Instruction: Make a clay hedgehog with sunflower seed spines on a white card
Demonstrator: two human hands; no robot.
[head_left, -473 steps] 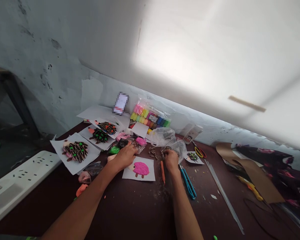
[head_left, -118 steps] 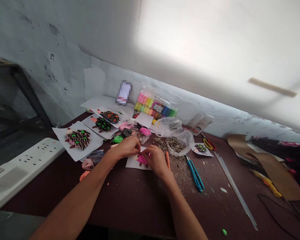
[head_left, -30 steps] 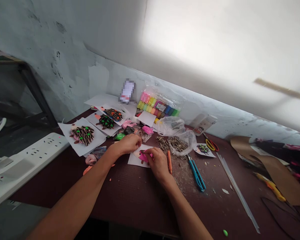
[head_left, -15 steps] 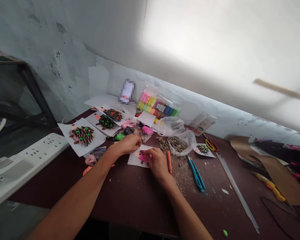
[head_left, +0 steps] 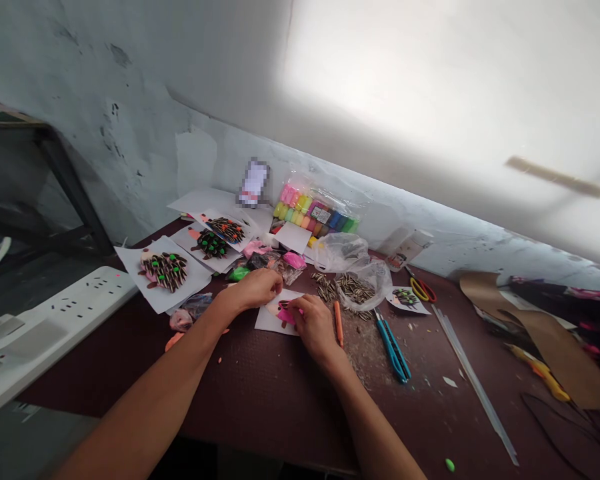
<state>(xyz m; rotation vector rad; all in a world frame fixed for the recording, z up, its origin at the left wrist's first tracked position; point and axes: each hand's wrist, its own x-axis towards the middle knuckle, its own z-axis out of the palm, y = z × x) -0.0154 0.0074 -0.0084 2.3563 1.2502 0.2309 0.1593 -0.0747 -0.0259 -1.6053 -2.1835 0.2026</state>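
Note:
A small white card point(head_left: 264, 323) lies on the table with a pink clay hedgehog shape point(head_left: 286, 316) on it; a few dark striped seeds sit at its upper edge. My right hand point(head_left: 316, 328) is over the card's right side, thumb and fingers pinched against the pink clay, hiding whatever is between them. Above the card's top left edge, my left hand point(head_left: 261, 288) is closed with curled fingers, and its contents are hidden. Loose sunflower seeds point(head_left: 356, 288) are heaped to the right, partly under a clear plastic bag point(head_left: 377, 283). Beside my right hand lies an orange stick-like tool point(head_left: 339, 323).
Seed-covered hedgehog cards point(head_left: 164, 270) lie on the left, near a white power strip point(head_left: 55, 333). Colored clay packs point(head_left: 317, 215) lean at the back. A teal utility knife point(head_left: 394, 350), scissors point(head_left: 423, 289), clear sticks point(head_left: 475, 383) and a yellow glue gun point(head_left: 543, 373) lie on the right.

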